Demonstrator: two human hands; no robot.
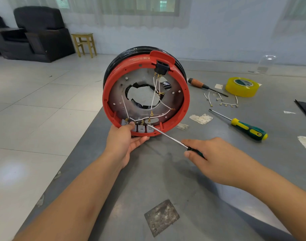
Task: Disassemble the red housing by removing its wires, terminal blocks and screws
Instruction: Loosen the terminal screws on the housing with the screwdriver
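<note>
The round red housing stands on edge on the grey table, its open face toward me. White wires with brass lugs run across its metal plate from a black socket at the top down to several grey terminal blocks along the bottom rim. My left hand grips the lower rim, thumb over the blocks. My right hand holds a thin screwdriver by its dark handle, with the tip at the rightmost terminal block.
On the table to the right lie a green-and-yellow screwdriver, a wooden-handled tool, a roll of yellow tape, loose removed wires and paper scraps. The table's left edge runs diagonally beside my left arm; tiled floor lies beyond.
</note>
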